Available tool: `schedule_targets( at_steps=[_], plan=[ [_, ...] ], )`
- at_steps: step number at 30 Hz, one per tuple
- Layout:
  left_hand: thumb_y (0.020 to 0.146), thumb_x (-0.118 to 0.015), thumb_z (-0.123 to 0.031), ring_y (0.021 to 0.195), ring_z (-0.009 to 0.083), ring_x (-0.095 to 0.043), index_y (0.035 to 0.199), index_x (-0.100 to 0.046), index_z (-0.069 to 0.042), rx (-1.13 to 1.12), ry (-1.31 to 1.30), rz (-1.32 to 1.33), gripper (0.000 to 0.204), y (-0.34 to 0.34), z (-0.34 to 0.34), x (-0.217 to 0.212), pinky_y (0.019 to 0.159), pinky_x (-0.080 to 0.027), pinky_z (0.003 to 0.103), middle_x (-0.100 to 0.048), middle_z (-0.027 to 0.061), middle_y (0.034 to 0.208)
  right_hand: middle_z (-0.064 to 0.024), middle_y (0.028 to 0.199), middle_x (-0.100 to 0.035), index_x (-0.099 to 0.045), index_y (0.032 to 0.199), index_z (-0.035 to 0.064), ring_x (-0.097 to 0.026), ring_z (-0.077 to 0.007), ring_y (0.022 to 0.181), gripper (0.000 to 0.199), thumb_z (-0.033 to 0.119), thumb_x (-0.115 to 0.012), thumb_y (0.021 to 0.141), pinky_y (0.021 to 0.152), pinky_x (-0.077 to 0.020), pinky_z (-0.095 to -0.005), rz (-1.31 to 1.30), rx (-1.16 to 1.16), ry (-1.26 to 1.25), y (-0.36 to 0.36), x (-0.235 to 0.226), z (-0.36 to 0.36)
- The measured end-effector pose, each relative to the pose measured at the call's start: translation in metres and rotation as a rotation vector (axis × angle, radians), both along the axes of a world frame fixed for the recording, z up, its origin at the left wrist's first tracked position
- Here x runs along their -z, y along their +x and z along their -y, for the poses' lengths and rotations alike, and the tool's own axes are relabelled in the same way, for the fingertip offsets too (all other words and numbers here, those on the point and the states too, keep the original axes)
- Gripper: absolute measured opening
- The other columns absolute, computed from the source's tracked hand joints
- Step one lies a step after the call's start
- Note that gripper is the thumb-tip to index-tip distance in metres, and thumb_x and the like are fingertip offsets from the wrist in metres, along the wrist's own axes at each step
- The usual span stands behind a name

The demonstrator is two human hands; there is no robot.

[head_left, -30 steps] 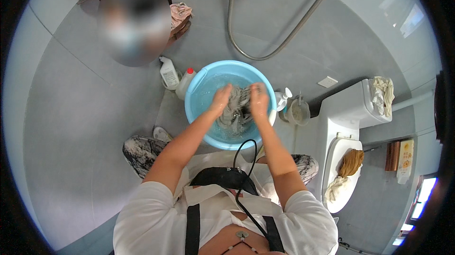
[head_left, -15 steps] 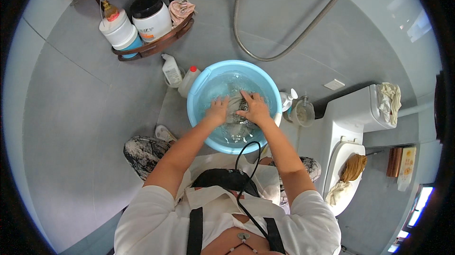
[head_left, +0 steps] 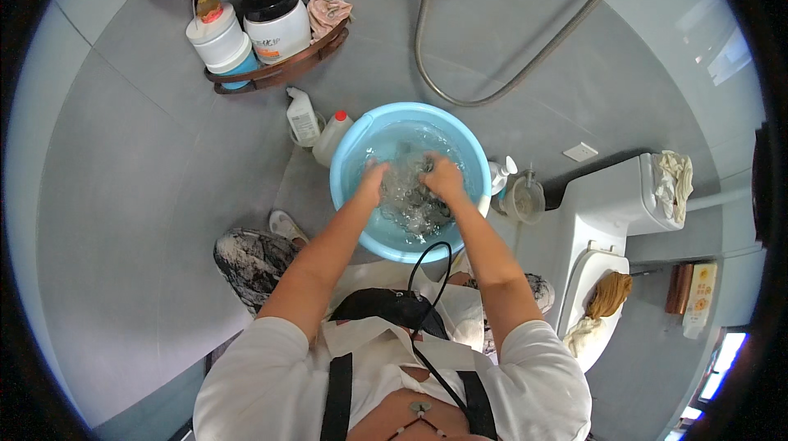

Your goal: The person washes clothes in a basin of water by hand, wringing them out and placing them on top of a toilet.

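A piece of cloth (head_left: 413, 197), greyish with dark patches, lies soaked in the water of a light-blue basin (head_left: 337, 182), near the middle and reaching towards 5 o'clock. The left hand (head_left: 373, 182) dips in at about 9 o'clock of the cloth, thumb upward; whether it grasps anything, I cannot tell. The right hand (head_left: 443, 178) is at about 1 to 2 o'clock, fingers curled at the cloth; froth and blur hide whether they are closed on it.

Judging by how things lie, the work is somewhere in the middle: the cloth is wetted through and the water is churned up, but the cloth has not been lifted out or wrung. How clean it is cannot be made out.

The basin's round rim hems the hands in on all sides. Outside it, a red-capped jug (head_left: 331, 141) and a white bottle (head_left: 303, 118) are close by at 10 o'clock, with a shelf (head_left: 289, 72) farther out towards 11. A pump bottle (head_left: 501, 173) is just beside the rim at 3 o'clock, a clear tub (head_left: 524, 199) beyond it, then the toilet (head_left: 606, 195). A black cable (head_left: 449, 254) loops up by the near rim around 5 o'clock. The most room seems to be towards 9 o'clock, where the grey floor (head_left: 156, 187) stretches farthest.
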State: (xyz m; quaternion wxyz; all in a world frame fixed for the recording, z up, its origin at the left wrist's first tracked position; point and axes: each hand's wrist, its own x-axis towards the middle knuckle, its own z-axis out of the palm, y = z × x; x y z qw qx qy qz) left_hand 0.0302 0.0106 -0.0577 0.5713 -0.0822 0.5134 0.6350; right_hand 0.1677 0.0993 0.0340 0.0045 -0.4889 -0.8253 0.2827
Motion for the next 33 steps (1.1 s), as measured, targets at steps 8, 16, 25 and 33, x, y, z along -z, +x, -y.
schedule_targets(
  at_steps=[8, 16, 25, 33],
  plan=[
    [0.083, -0.043, -0.057, 0.119, 0.0273, -0.04, 0.128, -0.041, -0.013, 0.021, 0.288, 0.237, 0.063, 0.006, -0.001, -0.066, 0.098, -0.03, 0.047, -0.042, 0.008, 0.13, -0.0108, 0.105, -0.057, -0.056, 0.111, 0.0085, -0.054, -0.0197, 0.094, 0.052, 0.01, -0.066, 0.06, 0.084, -0.0415, -0.0295, -0.751, -0.032, -0.2, 0.009, -0.098, 0.008],
    [0.086, -0.043, -0.05, 0.112, 0.0268, -0.046, 0.118, -0.05, -0.014, -0.064, 0.55, 0.47, 0.049, 0.006, -0.003, -0.107, 0.096, -0.034, 0.046, -0.05, 0.0083, 0.122, -0.0209, 0.131, -0.037, -0.058, 0.112, 0.0154, -0.046, -0.036, 0.112, 0.055, 0.014, -0.07, 0.059, 0.09, -0.0408, -0.0378, -0.574, -0.189, 0.335, 0.016, -0.099, 0.046],
    [0.088, -0.043, -0.03, 0.08, 0.0234, -0.058, 0.095, -0.053, -0.007, 0.089, 0.42, 0.417, 0.027, 0.031, -0.007, -0.106, 0.071, -0.05, 0.037, -0.057, 0.0105, 0.092, -0.0207, 0.12, -0.047, -0.058, 0.105, 0.0158, -0.054, -0.0368, 0.098, 0.039, 0.023, -0.07, 0.069, 0.076, -0.0477, -0.0393, -0.584, -0.209, 0.407, 0.009, -0.048, 0.067],
    [0.087, -0.041, -0.03, 0.085, 0.0237, -0.056, 0.107, -0.053, -0.001, 0.041, 0.113, -0.151, 0.038, 0.033, -0.018, -0.055, 0.076, -0.046, 0.036, -0.055, 0.0135, 0.101, -0.0174, 0.084, -0.062, -0.054, 0.102, 0.0091, -0.058, -0.0397, 0.075, 0.027, 0.029, -0.055, 0.084, 0.065, -0.046, -0.0444, -0.48, -0.057, 0.318, 0.028, -0.032, 0.031]
  ],
)
